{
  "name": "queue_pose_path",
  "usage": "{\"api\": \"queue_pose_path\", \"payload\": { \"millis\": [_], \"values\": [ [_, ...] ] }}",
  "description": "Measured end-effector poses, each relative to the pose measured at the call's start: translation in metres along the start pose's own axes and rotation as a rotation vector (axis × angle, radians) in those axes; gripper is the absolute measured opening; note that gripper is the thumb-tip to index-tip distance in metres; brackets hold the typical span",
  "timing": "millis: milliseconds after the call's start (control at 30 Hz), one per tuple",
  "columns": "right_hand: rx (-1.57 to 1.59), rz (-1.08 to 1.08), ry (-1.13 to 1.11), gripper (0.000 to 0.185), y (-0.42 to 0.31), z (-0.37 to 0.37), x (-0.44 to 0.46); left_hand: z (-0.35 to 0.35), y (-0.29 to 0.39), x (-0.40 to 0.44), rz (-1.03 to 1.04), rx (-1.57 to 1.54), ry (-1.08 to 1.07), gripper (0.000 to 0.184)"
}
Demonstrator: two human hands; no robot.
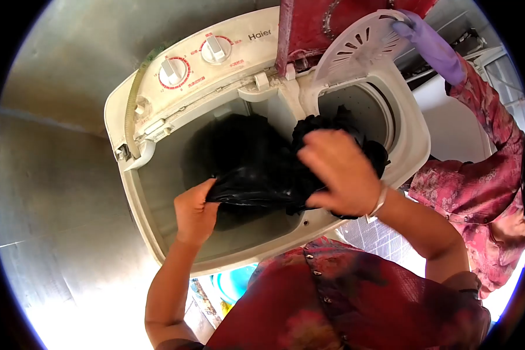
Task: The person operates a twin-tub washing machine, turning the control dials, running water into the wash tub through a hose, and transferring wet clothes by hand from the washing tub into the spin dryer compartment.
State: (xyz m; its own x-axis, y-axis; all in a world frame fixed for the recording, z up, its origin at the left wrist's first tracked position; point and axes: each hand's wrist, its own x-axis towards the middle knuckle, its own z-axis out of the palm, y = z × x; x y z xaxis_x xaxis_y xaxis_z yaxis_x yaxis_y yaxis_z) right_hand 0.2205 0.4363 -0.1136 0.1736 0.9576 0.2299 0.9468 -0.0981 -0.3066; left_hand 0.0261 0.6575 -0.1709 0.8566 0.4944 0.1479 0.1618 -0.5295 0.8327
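Hands [195, 213] at black cloth [254, 186] in washer [254, 49]

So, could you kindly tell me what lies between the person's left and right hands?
In the head view, black cloth lies between the left hand, which pinches its edge, and the blurred right hand.

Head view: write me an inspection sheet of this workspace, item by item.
Surface: cream-white plastic twin-tub washing machine; cloudy grey water in its left tub.
Job's things: wet-looking black fabric reaching from left tub to right; pale perforated plastic lid stands open.
Clutter: light-blue plastic basin, partly hidden, below the machine's near side.
Hands: left hand pinches the fabric; right hand, blurred, is open over it, contact unclear.
Cables: nothing seen; yellowish-green ribbed hose at the machine's left end.
Surroundings: another person's purple-gloved hand at the lid's edge; smooth grey wall.
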Motion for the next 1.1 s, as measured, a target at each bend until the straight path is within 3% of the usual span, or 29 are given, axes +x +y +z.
{"api": "queue_pose_path", "payload": {
  "millis": [67, 133, 200, 233, 267, 333, 367, 467, 500, 533, 567, 667, 700, 733, 767, 800, 867, 900, 933, 967, 1033, 1067, 1100],
  "values": [
    [-0.023, -0.100, -0.061, 0.086, -0.026, 0.014, 0.016, 0.000, 0.024, 0.001, 0.114, 0.094, 0.014, 0.032],
    [-0.044, -0.103, -0.020, 0.084, -0.029, 0.029, 0.037, 0.005, 0.049, 0.005, 0.226, 0.187, 0.034, 0.032],
    [0.146, 0.192, -0.288, 0.064, -0.020, 0.052, 0.045, 0.011, 0.073, 0.007, 0.241, 0.200, 0.124, 0.029],
    [0.169, 0.040, -0.087, 0.039, -0.013, 0.056, 0.040, 0.014, 0.078, 0.008, 0.262, 0.189, 0.199, 0.025],
    [0.167, 0.041, -0.084, 0.039, -0.012, 0.049, 0.040, 0.014, 0.087, 0.012, 0.266, 0.189, 0.199, 0.025],
    [0.478, 0.141, 0.232, 0.025, -0.015, 0.020, 0.042, 0.011, 0.117, 0.023, 0.287, 0.149, 0.418, 0.021],
    [0.592, 0.190, 0.256, 0.020, -0.014, 0.001, 0.042, 0.010, 0.133, 0.027, 0.293, 0.151, 0.421, 0.021],
    [0.569, 0.120, 0.476, 0.025, -0.008, -0.063, 0.039, 0.007, 0.198, 0.052, 0.515, 0.148, 0.401, 0.022],
    [0.728, 0.037, 0.602, 0.023, -0.001, -0.079, 0.032, 0.012, 0.223, 0.061, 0.549, 0.184, 0.381, 0.019],
    [0.732, 0.027, 0.604, 0.023, 0.009, -0.085, 0.018, 0.032, 0.238, 0.071, 0.500, -0.083, 0.479, 0.025],
    [0.625, 0.043, 0.649, 0.030, 0.023, -0.089, 0.005, 0.047, 0.250, 0.082, 0.508, -0.072, 0.499, 0.025],
    [0.216, 0.100, 0.816, 0.051, 0.082, -0.110, -0.035, 0.098, 0.281, 0.132, 0.770, -0.022, 0.281, 0.030],
    [-0.317, 0.063, 0.721, 0.026, 0.094, -0.109, -0.046, 0.110, 0.280, 0.133, 0.790, 0.008, 0.172, 0.032],
    [-0.833, 0.018, 0.576, 0.017, 0.102, -0.108, -0.060, 0.121, 0.276, 0.130, 0.802, 0.031, 0.048, 0.033],
    [-0.094, 0.352, 0.778, 0.020, 0.131, -0.081, -0.077, 0.127, 0.272, 0.135, 0.860, 0.060, -0.032, 0.035],
    [0.676, 0.631, 0.899, 0.026, 0.167, -0.046, -0.088, 0.125, 0.254, 0.139, 0.794, 0.091, -0.176, 0.048],
    [-0.126, 0.920, 0.096, 0.027, 0.199, -0.017, -0.135, 0.102, 0.198, 0.127, 0.654, 0.043, -0.129, 0.051],
    [-0.125, 0.913, 0.095, 0.027, 0.188, -0.024, -0.133, 0.086, 0.163, 0.115, 0.472, 0.120, -0.109, 0.043],
    [-0.161, 0.891, -0.047, 0.030, 0.166, -0.039, -0.126, 0.076, 0.119, 0.104, 0.409, 0.154, -0.023, 0.038],
    [-0.189, 0.871, -0.190, 0.035, 0.143, -0.050, -0.120, 0.059, 0.086, 0.090, 0.216, 0.303, -0.070, 0.036],
    [-0.033, 0.696, -0.016, 0.042, 0.113, -0.061, -0.107, 0.051, 0.011, 0.059, -0.002, 0.275, -0.123, 0.045],
    [-0.044, 0.518, 0.115, 0.045, 0.089, -0.065, -0.088, 0.053, -0.012, 0.044, -0.144, 0.503, -0.275, 0.057],
    [-0.051, 0.337, 0.239, 0.049, 0.061, -0.064, -0.063, 0.064, -0.035, 0.030, -0.145, 0.485, -0.315, 0.062]
  ]
}}
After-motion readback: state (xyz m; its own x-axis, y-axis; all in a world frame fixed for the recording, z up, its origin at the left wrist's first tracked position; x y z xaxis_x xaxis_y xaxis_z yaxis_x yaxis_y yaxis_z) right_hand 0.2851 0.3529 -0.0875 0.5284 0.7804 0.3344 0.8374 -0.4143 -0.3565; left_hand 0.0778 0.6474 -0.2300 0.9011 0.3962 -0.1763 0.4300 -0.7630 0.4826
